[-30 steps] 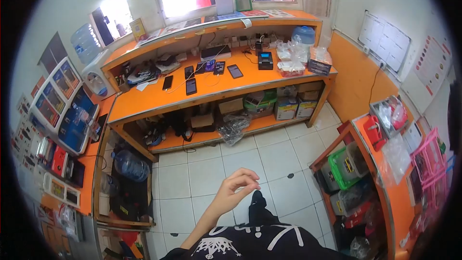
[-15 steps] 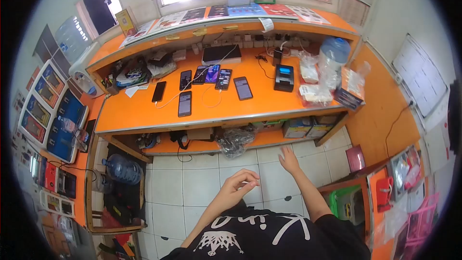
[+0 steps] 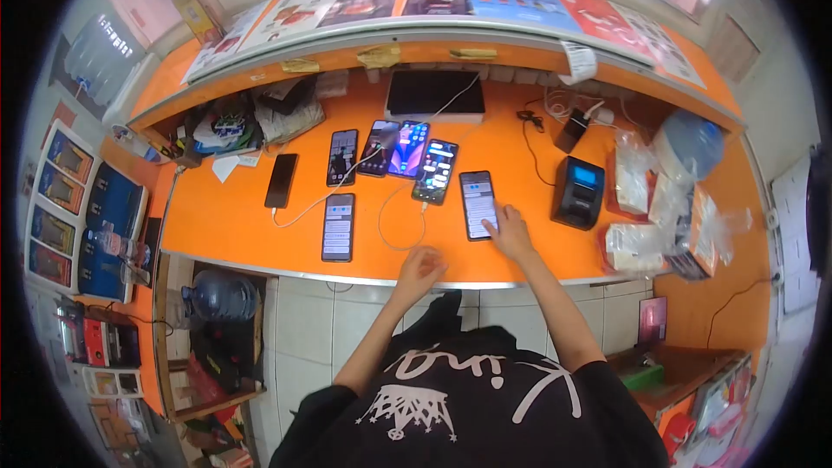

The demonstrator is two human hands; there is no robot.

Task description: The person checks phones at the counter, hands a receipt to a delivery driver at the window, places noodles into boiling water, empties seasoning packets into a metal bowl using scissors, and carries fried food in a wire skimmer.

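Observation:
Several phones lie on the orange counter. My right hand point(image 3: 511, 232) is at the lower right edge of a lit phone point(image 3: 478, 205), its fingers apart and a fingertip at the screen. My left hand point(image 3: 421, 269) hovers at the counter's front edge with fingers curled; whether they hold anything is hidden. To the left lie another lit phone point(image 3: 338, 227), a dark phone point(image 3: 281, 180) with a white cable, and a phone point(image 3: 342, 157) above. A phone with a purple screen point(image 3: 408, 149) and a cabled phone point(image 3: 436, 172) lie in the middle.
A black printer point(image 3: 578, 193) with a blue label stands right of the phones. Beyond it are plastic-wrapped packs point(image 3: 631, 247) and a water jug point(image 3: 691, 146). A black box point(image 3: 434, 94) lies beneath the raised shelf. Bags point(image 3: 289, 110) fill the back left.
Both hands have moved forward from above the floor to the counter. The right hand has reached the rightmost phone. The view has come closer to the counter.

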